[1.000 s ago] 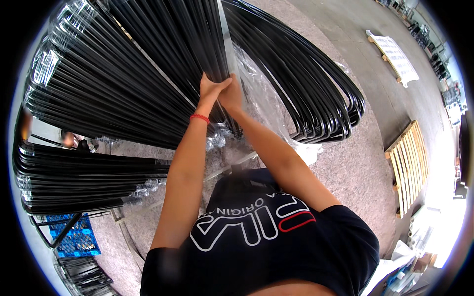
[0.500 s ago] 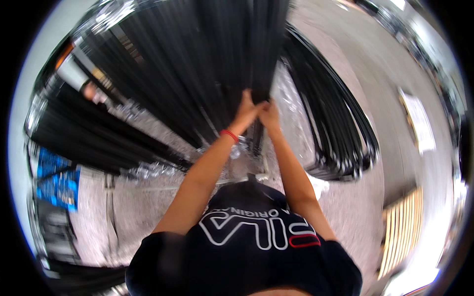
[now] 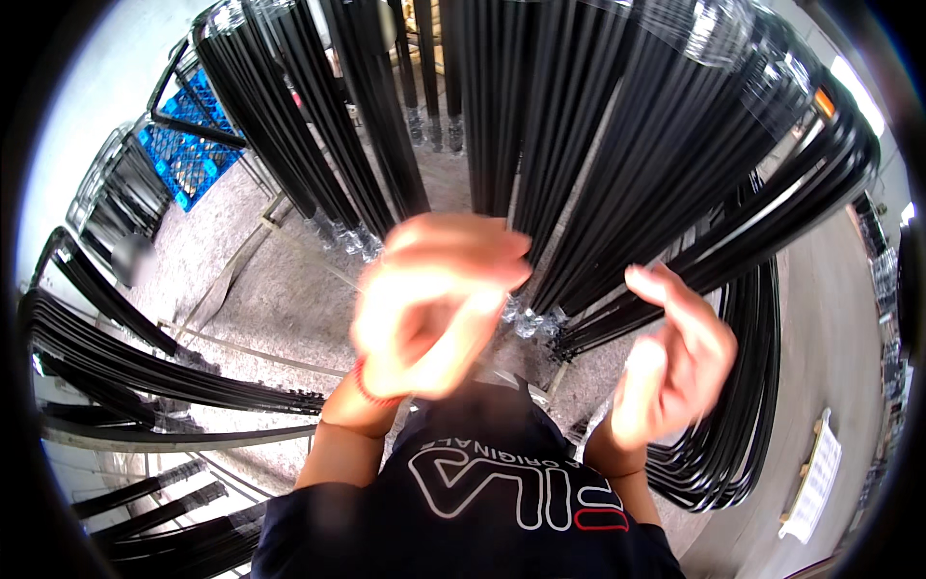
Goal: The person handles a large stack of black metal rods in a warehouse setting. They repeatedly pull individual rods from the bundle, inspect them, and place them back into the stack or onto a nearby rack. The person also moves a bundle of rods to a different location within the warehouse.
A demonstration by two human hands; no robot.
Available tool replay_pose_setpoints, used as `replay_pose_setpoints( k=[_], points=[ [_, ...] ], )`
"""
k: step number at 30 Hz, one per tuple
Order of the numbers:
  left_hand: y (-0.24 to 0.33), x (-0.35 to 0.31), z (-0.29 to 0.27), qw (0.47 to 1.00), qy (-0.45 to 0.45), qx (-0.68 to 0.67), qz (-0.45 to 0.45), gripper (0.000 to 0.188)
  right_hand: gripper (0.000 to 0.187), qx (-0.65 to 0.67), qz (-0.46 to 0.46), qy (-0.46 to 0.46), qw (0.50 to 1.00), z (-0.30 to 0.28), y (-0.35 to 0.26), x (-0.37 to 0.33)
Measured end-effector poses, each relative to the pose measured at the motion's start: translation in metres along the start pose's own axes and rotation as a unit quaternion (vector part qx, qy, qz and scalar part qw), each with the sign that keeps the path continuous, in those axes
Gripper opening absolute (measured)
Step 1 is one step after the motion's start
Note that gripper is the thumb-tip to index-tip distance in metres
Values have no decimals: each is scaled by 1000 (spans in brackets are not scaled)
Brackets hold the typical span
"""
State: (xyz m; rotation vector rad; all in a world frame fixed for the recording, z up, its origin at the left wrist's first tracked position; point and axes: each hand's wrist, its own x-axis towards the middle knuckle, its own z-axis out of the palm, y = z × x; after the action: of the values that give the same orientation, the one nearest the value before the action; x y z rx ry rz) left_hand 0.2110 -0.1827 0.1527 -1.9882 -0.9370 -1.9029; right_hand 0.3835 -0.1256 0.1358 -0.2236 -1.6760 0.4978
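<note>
Bundles of long black tubes (image 3: 579, 183) with bent ends stand in front of me, clear plastic wrap (image 3: 535, 321) round their lower ends. My left hand (image 3: 434, 299), with a red bracelet (image 3: 371, 381) at the wrist, hovers in front of them, blurred by motion. Its fingers curl loosely and hold nothing that I can see. To the right, my right hand (image 3: 675, 357) is raised with its index finger and thumb apart, nothing visible between them. The nearest bundle lies behind the hands; neither hand visibly touches it.
A blue plastic pallet (image 3: 188, 140) stands at the far left. More black tubes (image 3: 145, 347) lie on the left, near a strap (image 3: 227, 280) on the floor. Bent black tubes (image 3: 743, 405) stand at the right, and a white-topped pallet (image 3: 812, 478) is farther right.
My view has turned left, so the bundles sit farther right. My hands, earlier together at a black bundle, have come back toward me and moved apart.
</note>
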Motion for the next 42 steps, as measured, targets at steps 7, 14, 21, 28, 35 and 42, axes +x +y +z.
replay_pose_setpoints(
  k=[7,14,21,28,35,42],
  points=[
    [64,10,-103,975,128,43,177,51,33,60,-196,-95,974,21,-48,43],
    [47,1,-175,926,215,187,247,42,33,-27,-251,-137,958,94,-57,63],
    [21,-4,-237,915,219,224,254,40,36,191,-388,-57,900,159,-18,83],
    [0,-12,-291,889,238,307,241,39,31,226,-276,1,934,257,-13,72],
    [-103,-100,-322,938,176,239,-181,20,16,254,118,-122,952,365,83,34],
    [-201,-275,-282,836,-35,55,-544,19,23,231,261,-372,860,443,151,-41]
  ],
)
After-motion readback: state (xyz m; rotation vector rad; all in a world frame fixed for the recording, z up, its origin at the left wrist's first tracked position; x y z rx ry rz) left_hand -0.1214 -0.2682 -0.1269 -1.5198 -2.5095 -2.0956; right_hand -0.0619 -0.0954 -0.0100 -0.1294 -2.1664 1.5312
